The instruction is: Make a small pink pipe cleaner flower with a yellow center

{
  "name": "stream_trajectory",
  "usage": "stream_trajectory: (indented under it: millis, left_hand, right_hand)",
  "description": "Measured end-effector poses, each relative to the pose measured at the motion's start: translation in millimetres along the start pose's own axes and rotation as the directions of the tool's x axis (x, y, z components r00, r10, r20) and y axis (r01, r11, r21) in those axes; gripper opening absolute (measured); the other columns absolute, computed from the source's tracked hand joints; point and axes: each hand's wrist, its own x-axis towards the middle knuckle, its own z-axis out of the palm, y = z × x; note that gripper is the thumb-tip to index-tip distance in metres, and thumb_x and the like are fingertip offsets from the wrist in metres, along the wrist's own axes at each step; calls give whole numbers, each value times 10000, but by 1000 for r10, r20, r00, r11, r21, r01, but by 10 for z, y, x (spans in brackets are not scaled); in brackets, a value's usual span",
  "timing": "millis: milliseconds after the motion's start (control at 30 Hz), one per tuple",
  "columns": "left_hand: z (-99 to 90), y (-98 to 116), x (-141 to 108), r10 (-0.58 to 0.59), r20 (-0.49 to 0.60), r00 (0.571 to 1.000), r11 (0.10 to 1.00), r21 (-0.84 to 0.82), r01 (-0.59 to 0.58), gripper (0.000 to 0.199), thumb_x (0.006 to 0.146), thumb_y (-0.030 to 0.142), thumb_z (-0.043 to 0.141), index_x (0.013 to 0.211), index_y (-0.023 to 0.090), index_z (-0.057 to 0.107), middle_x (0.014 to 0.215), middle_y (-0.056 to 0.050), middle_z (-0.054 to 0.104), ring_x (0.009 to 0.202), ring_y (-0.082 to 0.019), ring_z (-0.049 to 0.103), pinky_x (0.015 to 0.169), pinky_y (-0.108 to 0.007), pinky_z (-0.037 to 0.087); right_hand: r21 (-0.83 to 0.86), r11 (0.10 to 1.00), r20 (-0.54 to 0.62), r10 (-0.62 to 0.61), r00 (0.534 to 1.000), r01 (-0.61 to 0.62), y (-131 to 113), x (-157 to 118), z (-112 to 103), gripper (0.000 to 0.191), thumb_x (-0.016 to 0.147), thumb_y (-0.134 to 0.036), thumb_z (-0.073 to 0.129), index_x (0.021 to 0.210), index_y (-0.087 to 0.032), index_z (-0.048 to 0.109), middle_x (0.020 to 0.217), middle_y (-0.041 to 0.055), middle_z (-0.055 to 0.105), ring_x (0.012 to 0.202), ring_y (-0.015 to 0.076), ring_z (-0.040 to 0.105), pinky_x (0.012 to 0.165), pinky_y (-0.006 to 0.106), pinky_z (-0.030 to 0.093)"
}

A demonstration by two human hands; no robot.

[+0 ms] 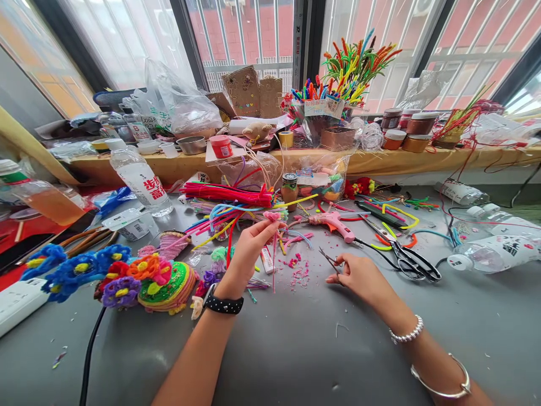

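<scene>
on a clear bottle (137, 127), beyond and left of the left hand (258, 234), a capital b can be read. nearer that hand, red characters are seen slanted, not readable, on a water bottle (143, 180); farther off, print on a card (319, 107) is blurred.

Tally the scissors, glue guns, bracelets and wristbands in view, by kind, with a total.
Scissors: 2 (small pair in the right hand, large pair)
Glue gun: 1
Bracelets: 2 (beaded one, bangle)
Wristband: 1
Total: 6

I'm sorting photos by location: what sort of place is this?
Probably a craft workspace by a window, judging by the glue gun, bundled red pipe cleaners and fuzzy blue flowers.
</scene>
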Motion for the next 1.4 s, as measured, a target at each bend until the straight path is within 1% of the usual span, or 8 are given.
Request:
stream_trajectory:
  millis: [133,300,467,567,700,800,1033,1400]
  left_hand:
    - [-4,-33,25,50,-13,999,997,53,-50,160,686,285,556,720,138,611,561,20,525,523,-74,439,523,-196,340]
    - [23,-124,29,70,-6,998,920,388,-62,257,722,370,485,558,182,427,467,63,369,421,-76,334,443,-217,251]
    - [51,-173,-10,178,-21,984,720,684,-115,278,621,309,594,534,203,352,475,71,348,433,-85,289,459,-230,197]
    - [49,-223,-16,122,41,992,568,816,-104,180,653,262,548,603,209,384,502,48,426,454,-112,385,470,-237,213]
    - [47,-296,-11,84,81,993,254,962,-100,63,723,232,445,773,193,434,656,-41,567,631,-193,547,498,-252,271]
    - [59,-324,-13,68,96,993,137,985,-105,107,748,196,403,850,184,436,749,-76,604,738,-215,575,553,-264,335]
    - [145,-388,-39,35,224,974,58,972,-226,216,720,78,408,916,162,447,923,-113,583,890,-218,542,706,-287,384]
    - [124,-440,-2,35,263,964,-3,965,-263,198,787,94,325,929,151,451,855,-122,596,805,-220,568,664,-293,390]
  right_hand:
    - [-3,1000,22,7,1000,-6,9,9,-6,280,654,-352,609,836,-142,573,555,14,596,574,171,553,485,232,332]
    - [-10,1000,2,2,1000,-2,22,11,4,313,649,-404,603,825,-148,570,561,15,594,549,164,530,477,235,314]
    - [40,999,51,-14,999,12,64,32,36,265,632,-355,612,803,-159,561,550,-2,587,531,149,525,467,225,322]
    - [60,998,65,-7,998,3,65,36,46,262,633,-352,613,801,-161,551,546,-6,581,538,150,526,469,223,324]
    - [14,1000,49,3,999,-4,35,21,38,298,647,-404,600,808,-161,540,562,0,575,550,159,522,463,225,304]
    - [-16,1000,46,5,999,-4,28,13,35,316,644,-432,597,812,-171,537,594,9,586,555,162,529,448,225,287]
    - [-55,998,53,7,999,-4,53,20,63,323,652,-448,587,826,-184,522,630,17,599,552,163,535,433,225,272]
    - [33,998,15,54,998,-55,14,18,71,311,608,-435,618,732,-168,519,566,6,577,549,162,533,468,226,319]
